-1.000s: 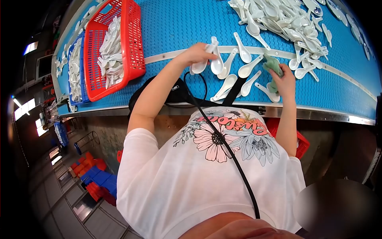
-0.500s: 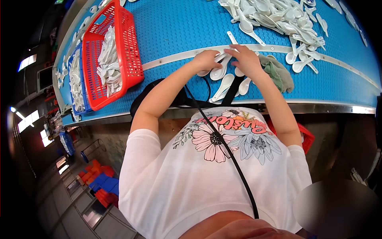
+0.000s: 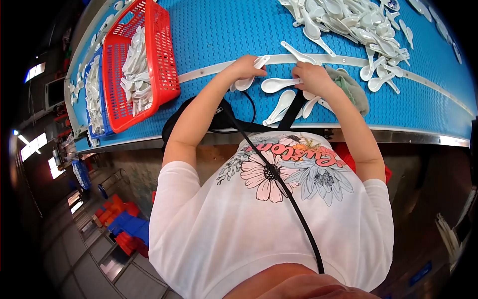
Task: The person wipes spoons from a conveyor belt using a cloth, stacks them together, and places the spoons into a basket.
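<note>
My left hand is closed round white spoons, whose bowls and handles stick out past the fingers. To its right, my right hand pinches the handle of one white spoon, its bowl pointing left toward my left hand. Another white spoon lies just above my right hand, and one more rests below, beside a black strap. A grey-green cloth lies on the blue surface, partly covered by my right wrist.
A red basket of white spoons stands at the left, beside a blue basket with more. A large heap of spoons covers the upper right. A metal strip crosses the blue surface.
My right hand has let go of the cloth, moved left, and taken hold of a spoon, now turned sideways. My left hand has shifted slightly left with its spoons.
</note>
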{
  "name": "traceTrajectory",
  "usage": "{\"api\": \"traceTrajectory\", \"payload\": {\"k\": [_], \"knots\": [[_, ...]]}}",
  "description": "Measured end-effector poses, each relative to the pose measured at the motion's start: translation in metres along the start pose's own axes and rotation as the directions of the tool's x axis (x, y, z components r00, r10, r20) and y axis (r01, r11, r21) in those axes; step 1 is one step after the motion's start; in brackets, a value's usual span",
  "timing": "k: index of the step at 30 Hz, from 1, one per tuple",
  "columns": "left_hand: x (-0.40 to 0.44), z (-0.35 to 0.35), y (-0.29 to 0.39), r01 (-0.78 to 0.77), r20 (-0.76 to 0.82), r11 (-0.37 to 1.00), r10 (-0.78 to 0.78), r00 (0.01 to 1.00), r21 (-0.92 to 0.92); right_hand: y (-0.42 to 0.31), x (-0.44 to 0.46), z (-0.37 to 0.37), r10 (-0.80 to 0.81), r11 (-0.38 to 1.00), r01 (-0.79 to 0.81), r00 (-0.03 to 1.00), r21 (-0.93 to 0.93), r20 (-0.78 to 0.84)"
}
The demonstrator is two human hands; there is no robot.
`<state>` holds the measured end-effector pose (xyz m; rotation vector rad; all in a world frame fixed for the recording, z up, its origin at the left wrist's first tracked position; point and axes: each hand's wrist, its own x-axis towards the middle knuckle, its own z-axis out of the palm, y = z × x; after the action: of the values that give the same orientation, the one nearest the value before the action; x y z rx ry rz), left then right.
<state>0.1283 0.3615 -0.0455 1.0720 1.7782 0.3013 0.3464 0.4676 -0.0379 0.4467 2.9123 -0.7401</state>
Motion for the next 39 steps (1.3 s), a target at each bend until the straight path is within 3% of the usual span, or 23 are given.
{"api": "traceTrajectory", "payload": {"k": [4,7,9,11,13,15,17,18,19,20,21,22,24,25,26,28,32,33,34,36,37,38,39], "knots": [[-0.002,0.001,0.006,0.059,0.043,0.997,-0.057,0.997,-0.047,-0.006,-0.015,-0.015,0.141,0.979,-0.155,0.984,0.133,0.11],[-0.002,0.003,0.01,0.061,0.076,0.997,-0.057,0.996,-0.05,0.003,-0.029,-0.009,0.154,0.976,-0.156,0.988,0.152,0.022],[0.0,0.006,0.007,0.032,0.065,0.997,-0.028,0.998,-0.072,0.011,-0.043,-0.002,0.192,0.932,-0.111,0.959,0.346,-0.207],[-0.002,0.008,0.007,0.012,0.053,0.995,-0.007,0.999,-0.098,0.02,-0.072,-0.01,0.365,0.834,-0.205,0.901,0.513,-0.235],[-0.007,0.007,0.013,-0.014,0.044,0.996,0.018,0.999,-0.085,0.033,-0.116,-0.013,0.603,0.569,-0.223,0.768,0.791,-0.217],[-0.009,0.009,0.014,-0.005,0.046,0.996,0.01,0.999,-0.09,0.048,-0.174,-0.011,0.772,0.366,-0.122,0.594,0.923,-0.228],[-0.007,0.011,0.018,-0.004,0.055,0.996,0.009,0.998,-0.089,0.077,-0.243,0.02,0.911,0.217,0.135,0.329,0.967,-0.25],[-0.005,0.012,0.018,0.016,0.07,0.997,-0.011,0.997,-0.071,0.095,-0.286,0.043,0.922,0.194,0.289,0.272,0.937,-0.275],[-0.004,0.013,0.019,0.034,0.085,0.998,-0.03,0.996,-0.051,0.097,-0.32,0.055,0.977,0.119,0.392,0.117,0.912,-0.178],[-0.004,0.016,0.02,0.024,0.1,0.999,-0.02,0.995,-0.039,0.095,-0.349,0.068,0.986,0.136,0.457,0.022,0.879,-0.165],[-0.005,0.022,0.022,-0.122,-0.036,0.978,0.13,0.991,0.171,0.096,-0.379,0.092,0.986,0.157,0.516,-0.128,0.842,-0.106],[-0.006,0.03,0.027,-0.241,-0.128,0.891,0.31,0.942,0.385,0.101,-0.41,0.125,0.981,0.171,0.517,-0.168,0.839,-0.097],[-0.016,0.04,0.049,-0.373,0.0,0.775,0.434,0.901,0.51,0.094,-0.461,0.204,0.953,0.108,0.58,-0.292,0.807,0.083],[-0.019,0.045,0.058,-0.464,0.092,0.648,0.521,0.849,0.604,0.083,-0.47,0.236,0.886,0.055,0.635,-0.387,0.77,0.256],[-0.017,0.05,0.062,-0.478,0.111,0.64,0.526,0.843,0.602,0.074,-0.476,0.268,0.788,0.015,0.693,-0.452,0.721,0.419],[-0.013,0.06,0.07,-0.554,0.312,0.504,0.487,0.816,0.663,0.066,-0.525,0.378,0.751,-0.035,0.799,-0.375,0.6,0.543],[-0.007,0.069,0.076,-0.571,0.4,0.323,0.464,0.79,0.755,0.055,-0.564,0.429,0.625,-0.096,0.837,-0.37,0.538,0.687],[-0.007,0.07,0.076,-0.576,0.385,0.333,0.49,0.782,0.746,0.06,-0.579,0.429,0.645,0.002,0.879,-0.366,0.477,0.671],[-0.008,0.07,0.076,-0.575,0.385,0.332,0.489,0.783,0.748,0.064,-0.588,0.426,0.665,0.098,0.908,-0.365,0.408,0.652],[-0.01,0.068,0.075,-0.515,0.283,0.405,0.508,0.813,0.755,0.059,-0.579,0.356,0.743,0.091,0.91,-0.333,0.405,0.581],[-0.011,0.065,0.074,-0.514,0.281,0.404,0.509,0.813,0.757,0.058,-0.567,0.314,0.739,0.045,0.922,-0.29,0.384,0.609],[-0.014,0.063,0.073,-0.463,0.168,0.491,0.53,0.831,0.738,0.058,-0.552,0.273,0.733,0.0,0.932,-0.247,0.363,0.634],[-0.017,0.062,0.072,-0.413,0.05,0.578,0.539,0.841,0.704,0.058,-0.528,0.235,0.752,-0.038,0.844,-0.328,0.535,0.571]]}}
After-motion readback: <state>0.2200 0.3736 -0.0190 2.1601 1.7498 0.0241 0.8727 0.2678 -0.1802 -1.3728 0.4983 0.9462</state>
